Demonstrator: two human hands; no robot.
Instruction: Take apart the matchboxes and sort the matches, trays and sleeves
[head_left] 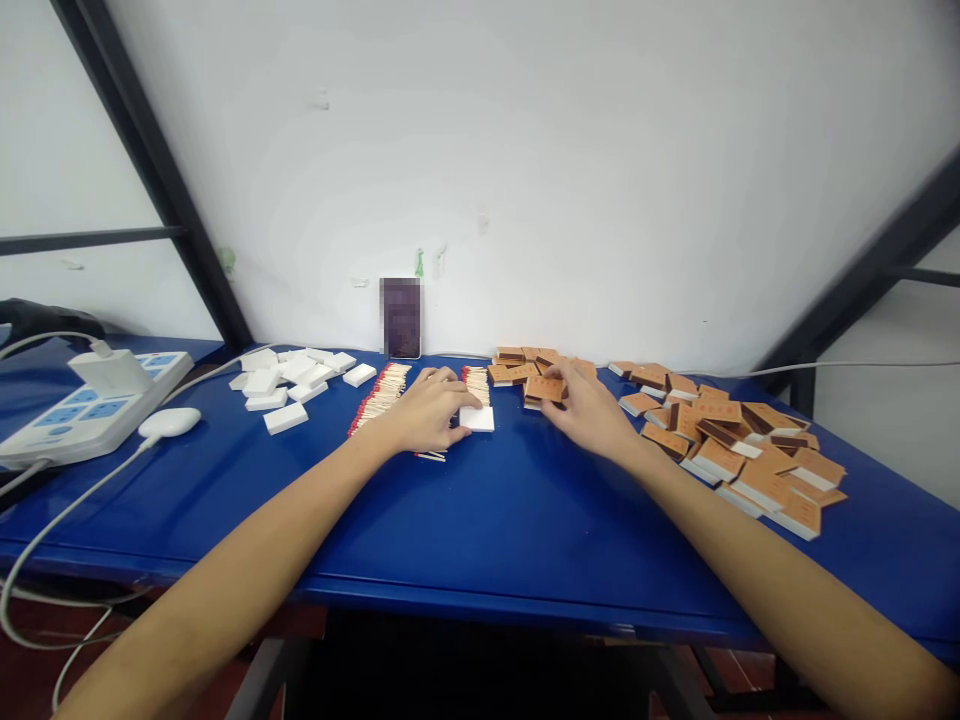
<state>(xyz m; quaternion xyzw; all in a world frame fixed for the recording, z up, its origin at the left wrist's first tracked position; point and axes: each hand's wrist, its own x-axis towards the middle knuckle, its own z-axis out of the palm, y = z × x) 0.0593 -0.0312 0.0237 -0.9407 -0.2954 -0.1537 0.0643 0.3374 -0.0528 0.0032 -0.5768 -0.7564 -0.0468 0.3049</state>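
Two bare forearms reached in from 7 and 5 o'clock across the blue table. At the middle of the table the left hand lay palm down, fingers loosely curled, its thumb and fingertips against a white tray lying flat at its 3 o'clock. Whether it actually gripped the tray could not be told. Red-tipped matches lay in a bundle just at the tray's 12 o'clock, and a few loose ones showed under the hand at 6 o'clock.

The right hand, close by at the tray's 3 o'clock, pinched an orange sleeve between its thumb and fingers, at the near edge of a sleeve stack.

A fanned row of matches lay at 11 o'clock of the left hand. Farther out at 10 o'clock sat a heap of white trays, then a white oval device on a cable and a power strip at 9 o'clock. A pile of orange boxes spread at 3 o'clock of the right hand. A phone leaned on the wall at 12 o'clock.
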